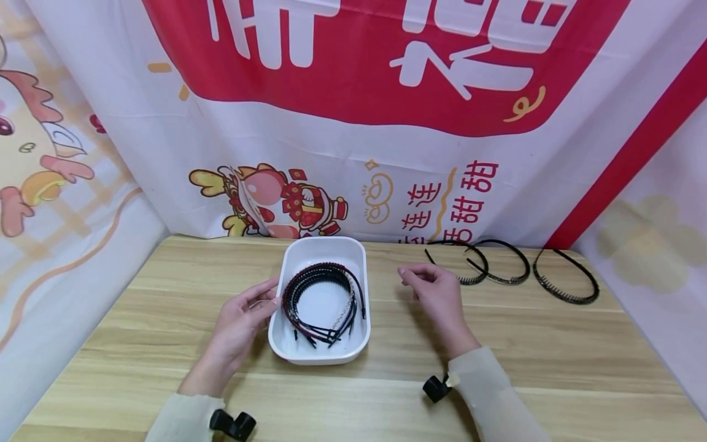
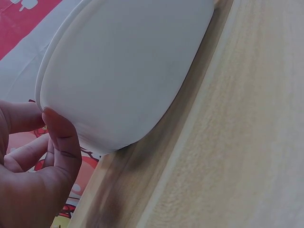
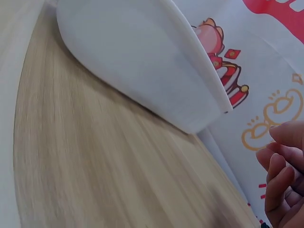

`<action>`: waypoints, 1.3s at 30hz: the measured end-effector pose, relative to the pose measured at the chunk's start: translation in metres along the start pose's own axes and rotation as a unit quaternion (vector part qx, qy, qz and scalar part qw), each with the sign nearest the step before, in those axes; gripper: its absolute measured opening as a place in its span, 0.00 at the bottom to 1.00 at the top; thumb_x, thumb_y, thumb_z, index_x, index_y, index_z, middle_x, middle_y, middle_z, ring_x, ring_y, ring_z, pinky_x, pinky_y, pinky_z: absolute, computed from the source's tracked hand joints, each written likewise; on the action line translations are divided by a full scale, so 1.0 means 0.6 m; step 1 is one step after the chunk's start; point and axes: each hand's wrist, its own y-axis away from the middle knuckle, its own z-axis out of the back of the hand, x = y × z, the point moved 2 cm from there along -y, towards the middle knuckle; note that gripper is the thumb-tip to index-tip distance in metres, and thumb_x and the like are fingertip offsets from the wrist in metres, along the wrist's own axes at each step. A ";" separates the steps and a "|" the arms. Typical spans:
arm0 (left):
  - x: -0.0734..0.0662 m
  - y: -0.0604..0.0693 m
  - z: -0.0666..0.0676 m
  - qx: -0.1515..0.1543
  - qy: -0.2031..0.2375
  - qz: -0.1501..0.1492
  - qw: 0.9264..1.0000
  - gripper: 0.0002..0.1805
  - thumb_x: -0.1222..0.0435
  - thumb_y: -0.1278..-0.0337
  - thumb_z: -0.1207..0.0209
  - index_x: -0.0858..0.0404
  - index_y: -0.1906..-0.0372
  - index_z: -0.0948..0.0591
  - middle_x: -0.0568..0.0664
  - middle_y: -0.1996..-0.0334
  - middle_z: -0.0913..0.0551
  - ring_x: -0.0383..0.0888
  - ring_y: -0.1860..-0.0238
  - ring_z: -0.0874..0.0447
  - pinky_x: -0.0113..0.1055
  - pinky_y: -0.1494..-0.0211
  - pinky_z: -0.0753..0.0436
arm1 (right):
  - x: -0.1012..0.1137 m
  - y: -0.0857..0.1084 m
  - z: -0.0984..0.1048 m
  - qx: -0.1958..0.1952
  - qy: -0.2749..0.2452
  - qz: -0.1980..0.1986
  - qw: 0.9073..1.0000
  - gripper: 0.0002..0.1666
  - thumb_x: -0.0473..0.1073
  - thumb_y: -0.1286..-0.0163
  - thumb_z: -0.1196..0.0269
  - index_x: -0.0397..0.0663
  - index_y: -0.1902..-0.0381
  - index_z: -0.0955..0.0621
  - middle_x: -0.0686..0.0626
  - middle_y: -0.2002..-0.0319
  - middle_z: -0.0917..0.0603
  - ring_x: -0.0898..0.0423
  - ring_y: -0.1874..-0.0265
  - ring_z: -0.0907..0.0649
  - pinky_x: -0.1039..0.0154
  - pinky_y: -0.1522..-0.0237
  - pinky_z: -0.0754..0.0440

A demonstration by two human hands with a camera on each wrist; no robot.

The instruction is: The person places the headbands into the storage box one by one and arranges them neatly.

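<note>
1. A printed cloth (image 1: 331,144) hangs behind a wooden table (image 1: 359,408).
2. A white tub (image 1: 320,360) stands upright on the table between the hands; several nested hairbands (image 1: 302,287) lie inside it.
3. The left hand (image 1: 243,316) pinches the tub's rim between thumb and finger at its left side.
4. The right hand (image 1: 436,291) is beyond the tub's right side, fingers loosely bent, with nothing visible between them.
5. The work looks partway along: the nested bands sit together in the tub, while three toothed bands (image 1: 569,299) lie outside at the table's back right, two overlapping, and remain to be dealt with.
</note>
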 end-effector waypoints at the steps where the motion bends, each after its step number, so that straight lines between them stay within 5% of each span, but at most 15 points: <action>1: 0.000 0.000 0.000 0.000 -0.001 0.001 1.000 0.32 0.68 0.25 0.36 0.63 0.20 0.30 0.42 0.48 0.20 0.35 0.47 0.20 0.25 0.43 0.15 | -0.001 -0.001 0.003 -0.001 -0.001 0.001 1.000 0.15 0.54 0.31 0.23 0.53 0.54 0.08 0.51 0.62 0.08 0.54 0.72 0.17 0.65 0.71 0.18; 32: 0.000 0.000 0.001 0.005 0.000 0.000 1.000 0.32 0.68 0.25 0.37 0.62 0.20 0.30 0.43 0.47 0.21 0.36 0.46 0.20 0.26 0.42 0.15 | -0.054 -0.008 0.121 -0.031 0.050 -0.017 0.998 0.26 0.56 0.34 0.21 0.46 0.46 0.12 0.56 0.62 0.09 0.58 0.69 0.12 0.65 0.65 0.11; 39: 0.000 -0.001 0.001 0.001 -0.003 0.006 1.000 0.32 0.67 0.24 0.37 0.61 0.20 0.29 0.43 0.47 0.21 0.36 0.46 0.21 0.26 0.42 0.15 | -0.059 -0.011 0.140 -0.064 0.066 -0.031 0.995 0.23 0.56 0.31 0.23 0.48 0.48 0.11 0.59 0.67 0.10 0.60 0.71 0.13 0.67 0.68 0.14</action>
